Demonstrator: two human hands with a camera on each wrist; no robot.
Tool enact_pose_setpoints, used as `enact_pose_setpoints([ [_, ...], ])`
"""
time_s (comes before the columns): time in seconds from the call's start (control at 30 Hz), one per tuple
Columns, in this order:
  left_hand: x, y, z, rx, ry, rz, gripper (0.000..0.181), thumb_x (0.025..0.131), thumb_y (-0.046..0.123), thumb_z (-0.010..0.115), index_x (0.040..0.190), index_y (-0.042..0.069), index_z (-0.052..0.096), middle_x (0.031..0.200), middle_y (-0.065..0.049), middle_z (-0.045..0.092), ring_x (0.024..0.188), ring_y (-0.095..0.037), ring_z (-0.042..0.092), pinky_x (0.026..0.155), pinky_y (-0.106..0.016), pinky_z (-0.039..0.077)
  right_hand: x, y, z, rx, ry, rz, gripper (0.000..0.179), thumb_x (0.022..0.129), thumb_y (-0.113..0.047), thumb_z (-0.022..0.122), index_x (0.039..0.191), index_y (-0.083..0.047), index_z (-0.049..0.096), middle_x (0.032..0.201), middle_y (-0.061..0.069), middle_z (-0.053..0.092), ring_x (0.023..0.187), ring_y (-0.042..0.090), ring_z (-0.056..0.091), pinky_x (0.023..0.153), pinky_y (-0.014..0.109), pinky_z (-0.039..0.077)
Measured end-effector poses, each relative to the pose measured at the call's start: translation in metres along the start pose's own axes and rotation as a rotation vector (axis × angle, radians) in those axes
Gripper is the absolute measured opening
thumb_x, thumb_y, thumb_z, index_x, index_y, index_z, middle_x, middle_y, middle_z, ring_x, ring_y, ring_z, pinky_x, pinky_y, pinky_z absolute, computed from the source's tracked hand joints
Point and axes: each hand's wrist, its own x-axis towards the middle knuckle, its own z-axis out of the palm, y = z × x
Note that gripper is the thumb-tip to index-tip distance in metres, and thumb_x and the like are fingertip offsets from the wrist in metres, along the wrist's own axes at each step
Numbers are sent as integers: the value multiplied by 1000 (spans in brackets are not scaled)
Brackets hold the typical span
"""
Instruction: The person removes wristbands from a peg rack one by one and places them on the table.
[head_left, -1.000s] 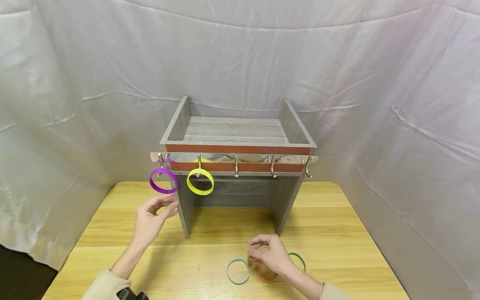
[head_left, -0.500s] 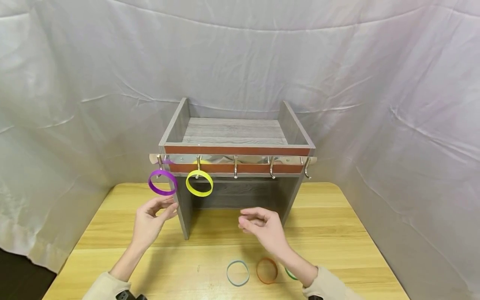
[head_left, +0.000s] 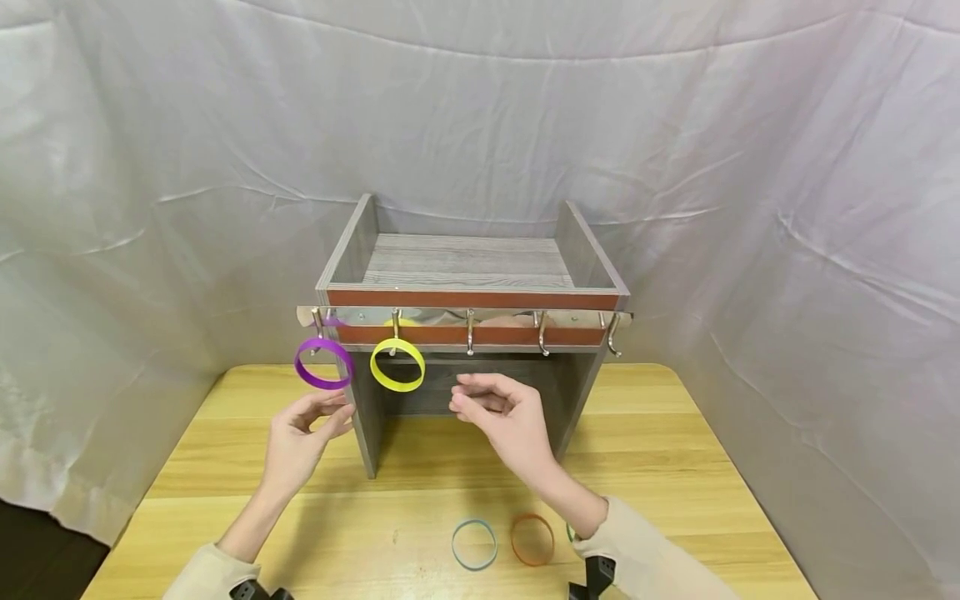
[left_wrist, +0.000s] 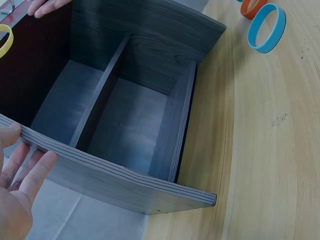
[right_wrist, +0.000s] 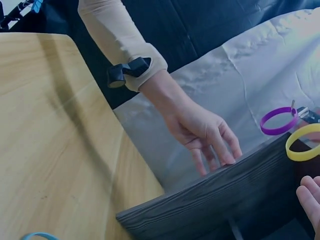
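Hands below hooks; only head view shows all five.

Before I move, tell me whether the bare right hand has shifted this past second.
Yes: in the head view, the right hand moved up and leftward, toward the silver metal hook rail.

My left hand sits toward 8 o'clock, fingers and thumb reaching toward 2, slightly bent, a gap between them. My right hand hangs toward 6 o'clock, pointing to 10, fingers loosely bent, thumb just beneath. My left forearm slants in from 7, my right forearm from 5.
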Motion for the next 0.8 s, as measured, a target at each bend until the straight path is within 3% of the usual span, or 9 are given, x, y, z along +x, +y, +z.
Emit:
enact_pose_setpoints([
  [0.2, 0, 0, -1, 2, -8, -4, 22, 91, -17, 70, 113, -17, 67, 98, 9, 80, 87, -4, 77, 76, -30, 71, 11, -3, 14, -28, -6, -43, 26, 93, 3, 75, 117, 10, 71, 109, 39, 72, 89, 1, 77, 78, 23, 72],
  [0.8, 0, 2, 0, -8, -5, 0, 22, 91, -17, 70, 113, -16, 67, 98, 8, 79, 87, -3, 77, 76, -31, 71, 30, -7, 39, -42, -10, -35, 26, 92, 1, 78, 117, 4, 75, 109, 33, 74, 88, -2, 75, 71, 12, 67],
])
